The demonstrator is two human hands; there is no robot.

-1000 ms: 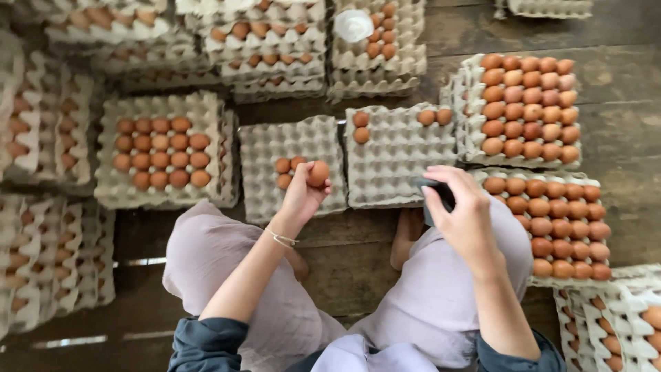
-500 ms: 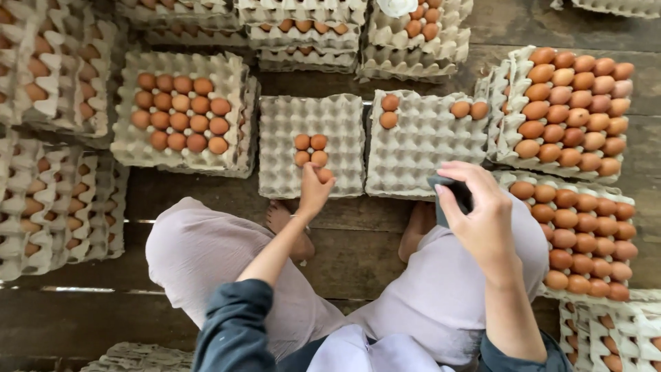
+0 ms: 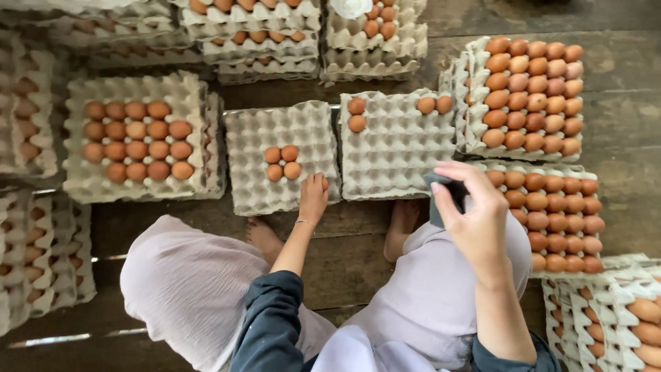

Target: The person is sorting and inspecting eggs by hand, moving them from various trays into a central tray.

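My left hand (image 3: 313, 198) rests on the near edge of a grey pulp egg tray (image 3: 256, 182), fingers flat, with nothing seen in it. Just beyond its fingertips, several brown eggs (image 3: 283, 162) sit in a small cluster in that tray. My right hand (image 3: 476, 224) is raised over my right knee and grips a small dark grey block (image 3: 441, 187), which is partly hidden by the fingers. A second tray (image 3: 399, 155) to the right carries a few eggs along its far edge.
Full trays of brown eggs stand at the right (image 3: 530, 96) and lower right (image 3: 561, 217). A half-filled tray (image 3: 134, 141) lies at the left. Stacked trays line the back (image 3: 251, 31) and left side (image 3: 41, 262). Beneath them is a wooden plank floor (image 3: 620, 131).
My left hand held an egg, set it into the middle tray beside the others, and drew back to the tray's near edge. My right hand kept the dark block.
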